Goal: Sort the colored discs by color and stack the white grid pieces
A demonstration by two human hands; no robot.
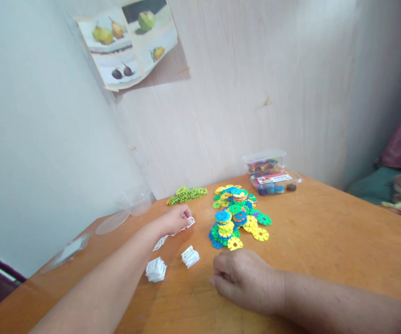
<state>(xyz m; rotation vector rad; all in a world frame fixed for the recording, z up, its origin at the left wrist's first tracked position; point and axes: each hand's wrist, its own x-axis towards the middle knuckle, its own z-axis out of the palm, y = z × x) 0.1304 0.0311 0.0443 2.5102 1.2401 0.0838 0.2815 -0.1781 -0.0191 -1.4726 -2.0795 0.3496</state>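
A person's right hand (pixel 247 278) rests knuckles-up on the near part of an orange wooden table (pixel 325 241), fingers curled loosely under; whether anything is held beneath them cannot be told from this angle. Just beyond and to the left of it lie two small white plastic clusters: one (pixel 156 269) nearest the table's front, the other (pixel 190 256) a little farther in, both apart from either hand.

Farther on, the left hand (pixel 176 219) reaches across the table, fingers pinched shut on the end of a white strip of linked pieces (pixel 172 234) that trails back along the tabletop toward the forearm.

To the right of that hand sits one heap of flat, notched plastic discs (pixel 237 213) in yellow, green, blue and a few purple, too many and too overlapped to count. Behind the left hand lies one short green chain of joined pieces (pixel 186 195).

At the far edge, near the wall, two clear plastic boxes (pixel 273 174) are stacked, the upper showing mixed colours, the lower carrying a label and what appear to be dark blue pieces. On the left side of the table rest clear plastic lids (pixel 111 222) and a clear tub (pixel 139 202), hard to count against the pale wall.

One poster of pears and other fruit (pixel 129 41) hangs tilted above.
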